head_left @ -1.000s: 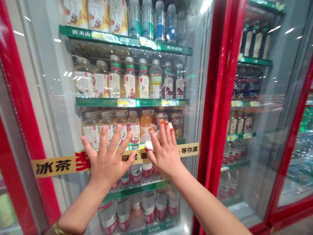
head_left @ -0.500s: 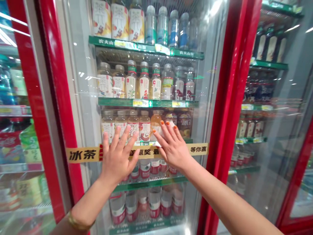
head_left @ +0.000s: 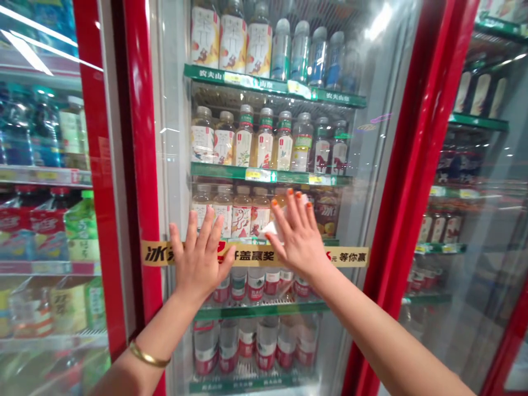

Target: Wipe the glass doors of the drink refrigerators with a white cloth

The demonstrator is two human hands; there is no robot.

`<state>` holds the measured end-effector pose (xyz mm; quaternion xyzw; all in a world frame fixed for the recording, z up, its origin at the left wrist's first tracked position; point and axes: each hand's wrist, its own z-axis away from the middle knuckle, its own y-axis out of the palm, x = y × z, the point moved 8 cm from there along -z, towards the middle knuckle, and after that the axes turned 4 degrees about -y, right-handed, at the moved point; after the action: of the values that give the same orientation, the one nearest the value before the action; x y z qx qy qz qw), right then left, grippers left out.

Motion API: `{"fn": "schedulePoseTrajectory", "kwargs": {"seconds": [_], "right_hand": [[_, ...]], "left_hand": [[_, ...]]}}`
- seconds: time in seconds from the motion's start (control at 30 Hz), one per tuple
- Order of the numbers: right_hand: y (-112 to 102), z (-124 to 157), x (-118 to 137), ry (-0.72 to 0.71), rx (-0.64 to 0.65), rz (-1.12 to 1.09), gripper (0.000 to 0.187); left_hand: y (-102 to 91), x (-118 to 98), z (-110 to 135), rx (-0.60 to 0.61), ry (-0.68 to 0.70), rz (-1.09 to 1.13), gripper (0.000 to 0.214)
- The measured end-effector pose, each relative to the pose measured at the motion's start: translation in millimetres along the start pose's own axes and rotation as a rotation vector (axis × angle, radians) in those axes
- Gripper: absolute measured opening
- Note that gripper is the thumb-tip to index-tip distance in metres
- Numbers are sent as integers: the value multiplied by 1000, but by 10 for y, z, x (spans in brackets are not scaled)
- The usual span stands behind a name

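Two hands, the left hand (head_left: 200,258) and the right hand (head_left: 299,236), are up against the clear glass door (head_left: 175,137) of a tall red drinks fridge (head_left: 142,137). The left hand is wide open, with its fingers spread and nothing in it. A thin gold bangle (head_left: 149,356) sits on that wrist. The right hand is open too, with orange painted nails (head_left: 290,192). Under its fingers and palm, a small white wad of tissue or cloth (head_left: 274,230) sits on the glass. I cannot tell which of the two it is.

Just under the hands, a long yellow paper strip (head_left: 256,255) runs across the glass. It has black Chinese writing, and I can read 冰 at one end and 等你赢 at the other. Behind the glass are green shelves, and the top shelf edge (head_left: 231,74) says 农夫山. Rows of tea bottles (head_left: 233,41) with 茶π on their labels stand there, next to pale blue bottles (head_left: 301,58). Two bottles with red horses (head_left: 322,148) stand one shelf down. Bottles with red labels (head_left: 206,347) fill the low shelf.
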<state>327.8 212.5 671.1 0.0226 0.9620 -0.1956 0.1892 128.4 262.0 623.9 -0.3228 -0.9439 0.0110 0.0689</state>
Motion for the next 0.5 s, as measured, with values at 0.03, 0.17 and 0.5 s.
{"fn": "schedulePoseTrajectory", "kwargs": {"seconds": [0.03,0.17,0.5], "right_hand": [[-38,-73,-92,95,-23,19,82],[-21,-436,292,-26,-45,0,79],[-136,-428,-7,121,-145,39,86]], "left_hand": [[-2,2,3,-5,0,10,86],[-33,53,41,-52,-24,60,84],[1,127,137,-85,-106,55,101]]}}
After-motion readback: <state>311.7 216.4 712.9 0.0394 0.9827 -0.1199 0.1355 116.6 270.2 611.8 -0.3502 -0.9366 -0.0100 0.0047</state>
